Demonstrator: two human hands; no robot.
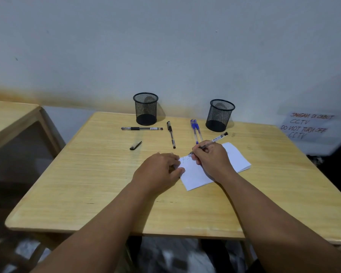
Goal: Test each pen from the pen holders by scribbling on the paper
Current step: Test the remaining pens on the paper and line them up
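On the folded white paper (197, 174), near the right front of the wooden bench (98, 174), the right hand (211, 158) has its fingers clamped on a clear black-ink pen (215, 139), tip touching the sheet's top corner beside faint scribbles. The left hand (158, 170) presses the paper's left edge, fingers curled together onto it. Behind lie 2 blue pens (195, 130) side by side, 2 black pens (142, 128), and a loose black cap (135, 146). 2 black mesh pen holders (146, 109) stand upright at the bench's far edge.
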